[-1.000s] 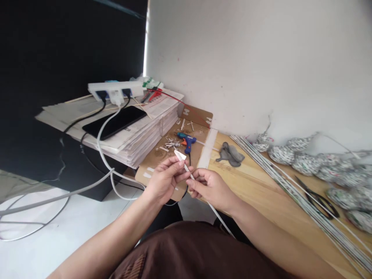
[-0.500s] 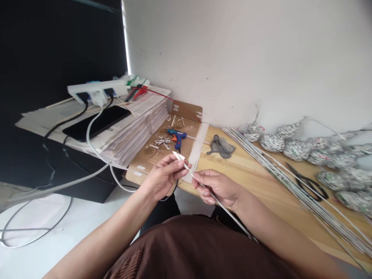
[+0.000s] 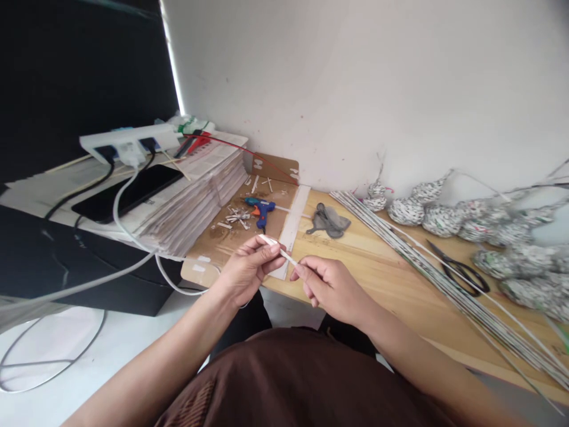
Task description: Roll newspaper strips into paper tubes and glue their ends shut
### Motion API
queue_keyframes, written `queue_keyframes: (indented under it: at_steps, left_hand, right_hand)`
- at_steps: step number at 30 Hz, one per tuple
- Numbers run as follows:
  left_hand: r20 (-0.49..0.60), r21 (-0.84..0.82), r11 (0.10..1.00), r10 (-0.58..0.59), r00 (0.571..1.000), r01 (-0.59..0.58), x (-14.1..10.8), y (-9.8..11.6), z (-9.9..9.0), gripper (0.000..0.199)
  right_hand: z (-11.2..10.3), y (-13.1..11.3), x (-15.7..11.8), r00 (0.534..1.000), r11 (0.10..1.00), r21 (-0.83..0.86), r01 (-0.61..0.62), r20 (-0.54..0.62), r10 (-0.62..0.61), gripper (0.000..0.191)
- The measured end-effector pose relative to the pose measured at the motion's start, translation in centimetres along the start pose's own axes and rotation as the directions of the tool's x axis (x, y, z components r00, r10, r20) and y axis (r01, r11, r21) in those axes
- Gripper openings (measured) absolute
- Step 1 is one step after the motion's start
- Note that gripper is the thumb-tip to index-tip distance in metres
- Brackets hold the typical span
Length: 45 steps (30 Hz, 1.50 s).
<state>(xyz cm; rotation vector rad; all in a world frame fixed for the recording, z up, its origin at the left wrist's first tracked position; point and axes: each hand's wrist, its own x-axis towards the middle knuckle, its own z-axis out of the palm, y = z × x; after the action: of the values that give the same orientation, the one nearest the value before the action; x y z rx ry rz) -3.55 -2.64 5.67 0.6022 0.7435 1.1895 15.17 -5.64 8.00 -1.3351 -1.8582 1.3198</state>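
Note:
A thin white rolled paper tube [image 3: 289, 257] spans the short gap between my two hands, just over the table's front edge. My left hand [image 3: 246, 268] pinches its far end between thumb and fingers, and a flattened tip pokes out past the thumb. Lower down, my right hand [image 3: 329, 287] has its fingers closed round the same tube; whatever lies beyond that grip is hidden. Behind the hands, a blue hot glue gun [image 3: 263, 212] rests on a flattened cardboard sheet [image 3: 213, 249] beside small white paper scraps [image 3: 237, 217].
At left, a newspaper stack [image 3: 195, 207] bears a phone [image 3: 127, 191] and a white power strip [image 3: 166, 137] with trailing cables. Rightward lie a grey cloth [image 3: 335, 222], long paper tubes [image 3: 427, 270], black scissors [image 3: 464, 276] and several woven paper gourd shapes [image 3: 444, 220] along the wall.
My right hand has turned over, its back now facing up more. The wide pointed paper tip at my left hand looks narrower, and the tube's length below my right hand is out of sight.

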Motion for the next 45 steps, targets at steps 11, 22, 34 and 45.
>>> queue_keyframes:
  at_steps: [11, 22, 34, 45]
  left_hand:
    - [0.036, 0.074, 0.997, 0.017, 0.999, -0.019, -0.5, -0.8, -0.5, 0.011]
    - [-0.005, 0.122, 0.99, 0.068, 0.998, -0.067, -2.1, -0.1, -3.5, 0.019]
    - [-0.29, 0.581, 0.73, 0.598, 0.747, -0.359, -6.2, 0.5, -12.4, 0.012]
    - [0.287, 0.885, 0.047, 0.728, 0.622, -0.463, -5.4, -1.0, -16.0, 0.017]
  right_hand:
    - [1.1, 0.0, 1.6, 0.994, 0.976, 0.193, 0.103, -0.043, -0.096, 0.023]
    - [3.6, -0.6, 3.7, 1.0, 0.977, 0.213, 0.003, 0.015, -0.006, 0.03]
    - [7.0, 0.1, 6.4, 0.983, 0.996, -0.004, -0.088, 0.159, 0.088, 0.024]
    - [9.7, -2.0, 9.7, 0.972, 0.923, -0.35, 0.162, 0.216, -0.089, 0.018]
